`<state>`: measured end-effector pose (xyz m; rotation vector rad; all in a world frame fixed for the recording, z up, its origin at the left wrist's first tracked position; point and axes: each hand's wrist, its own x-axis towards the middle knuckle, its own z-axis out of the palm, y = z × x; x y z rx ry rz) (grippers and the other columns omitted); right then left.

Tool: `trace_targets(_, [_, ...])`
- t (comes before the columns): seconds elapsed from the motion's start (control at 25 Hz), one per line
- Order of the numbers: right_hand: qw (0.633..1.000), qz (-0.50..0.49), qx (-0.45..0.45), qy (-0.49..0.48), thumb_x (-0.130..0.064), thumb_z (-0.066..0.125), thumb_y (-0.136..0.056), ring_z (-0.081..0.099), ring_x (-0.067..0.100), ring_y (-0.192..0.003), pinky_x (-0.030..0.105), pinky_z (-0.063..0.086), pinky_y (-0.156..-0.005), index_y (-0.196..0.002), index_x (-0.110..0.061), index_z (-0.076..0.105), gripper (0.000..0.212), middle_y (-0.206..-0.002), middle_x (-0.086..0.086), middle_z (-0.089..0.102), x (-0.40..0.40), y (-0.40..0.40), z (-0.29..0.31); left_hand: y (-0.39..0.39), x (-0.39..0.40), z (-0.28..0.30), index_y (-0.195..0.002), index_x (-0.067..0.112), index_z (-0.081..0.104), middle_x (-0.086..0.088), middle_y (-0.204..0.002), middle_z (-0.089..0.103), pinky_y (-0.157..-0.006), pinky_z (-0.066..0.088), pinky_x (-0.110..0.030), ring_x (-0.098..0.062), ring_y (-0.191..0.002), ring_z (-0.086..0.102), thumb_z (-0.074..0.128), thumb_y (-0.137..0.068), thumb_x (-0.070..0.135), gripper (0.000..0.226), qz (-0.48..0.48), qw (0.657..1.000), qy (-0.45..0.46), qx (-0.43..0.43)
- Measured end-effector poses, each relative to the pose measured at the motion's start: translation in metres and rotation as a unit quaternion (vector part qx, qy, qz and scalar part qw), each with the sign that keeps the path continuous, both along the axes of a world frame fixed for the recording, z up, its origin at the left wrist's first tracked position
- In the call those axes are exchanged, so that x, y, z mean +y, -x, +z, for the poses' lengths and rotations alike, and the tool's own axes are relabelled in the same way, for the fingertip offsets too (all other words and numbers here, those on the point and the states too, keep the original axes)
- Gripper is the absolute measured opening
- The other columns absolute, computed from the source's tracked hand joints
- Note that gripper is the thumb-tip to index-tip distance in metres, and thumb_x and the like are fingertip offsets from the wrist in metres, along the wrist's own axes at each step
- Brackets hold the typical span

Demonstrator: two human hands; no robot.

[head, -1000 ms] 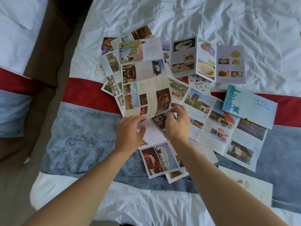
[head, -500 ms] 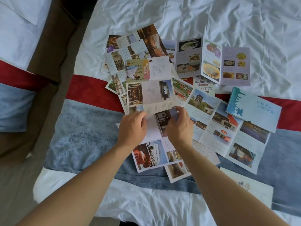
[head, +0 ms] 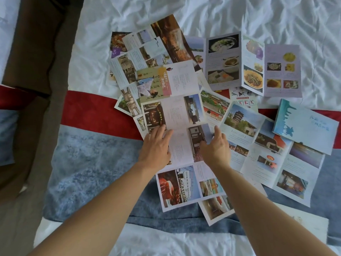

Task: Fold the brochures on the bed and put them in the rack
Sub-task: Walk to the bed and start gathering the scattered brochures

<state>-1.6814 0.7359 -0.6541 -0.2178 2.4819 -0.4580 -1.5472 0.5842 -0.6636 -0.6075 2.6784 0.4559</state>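
Both hands are sliding apart, left hand (head: 155, 146) and right hand (head: 215, 145) pressing with flat, spread fingers on the long white photo-printed paper brochure (head: 173, 111), its long axis lying straight ahead on the bed (head: 92, 163).

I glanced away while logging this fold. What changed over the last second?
The left hand and right hand folded the bottom panel of the long brochure up and now press it flat with straightened fingers. The food brochure and blue brochure lie as before.
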Motion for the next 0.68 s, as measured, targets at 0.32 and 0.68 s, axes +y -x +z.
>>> trace_targets(0.32, [0.991, -0.112, 0.045, 0.052, -0.009, 0.053, -0.080, 0.053, 0.029, -0.107, 0.052, 0.044, -0.099, -0.125, -0.018, 0.061, 0.046, -0.111, 0.004, 0.055, -0.020, -0.008, 0.005, -0.008, -0.001, -0.006, -0.155, 0.020, 0.013, -0.011, -0.162, 0.014, -0.121, 0.021, -0.047, -0.032, -0.149, 0.016, 0.068, -0.085, 0.047, 0.093, 0.018, 1.000, -0.004, 0.018])
trace_targets(0.68, [0.978, -0.104, 0.052, 0.171, -0.014, 0.052, -0.082, 0.062, 0.008, -0.074, 0.015, 0.044, -0.054, -0.089, -0.025, 0.064, 0.018, -0.082, -0.010, 0.067, -0.022, -0.012, 0.034, 0.014, 0.002, 0.026, -0.157, 0.012, 0.013, -0.013, -0.164, 0.013, -0.122, 0.016, -0.046, -0.029, -0.152, 0.009, 0.058, -0.092, 0.049, 0.088, -0.007, 0.997, 0.008, 0.079])
